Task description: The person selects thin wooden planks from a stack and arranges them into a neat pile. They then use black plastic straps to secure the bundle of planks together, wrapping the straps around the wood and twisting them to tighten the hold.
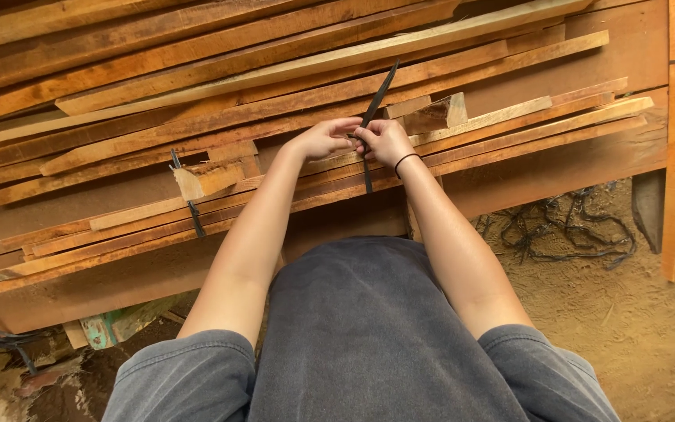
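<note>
I look down on my two hands, which meet over a bundle of thin wooden slats (462, 144) lying across a wide board (580, 168). My left hand (323, 139) and right hand (386, 141) both pinch a black strap (376, 98); the fingers are closed narrow on it, close together, almost touching. The strap goes around the slats: one end points up and away from me, over the stacked planks (197, 47) behind, and a lower part hangs down the front of the bundle below my right hand. I judge the hands stay so near because the strap is held tight at the place where it crosses itself. A short wood block (435, 113) sits just beside my right hand, on top of the slats. Further left, a second black strap (189, 199) already binds the same bundle, near another small block (208, 178). The near edge of the board is just under my wrists. There is open room to the right over the sawdust floor (634, 336), where loose black straps (564, 227) lie in a tangle
</note>
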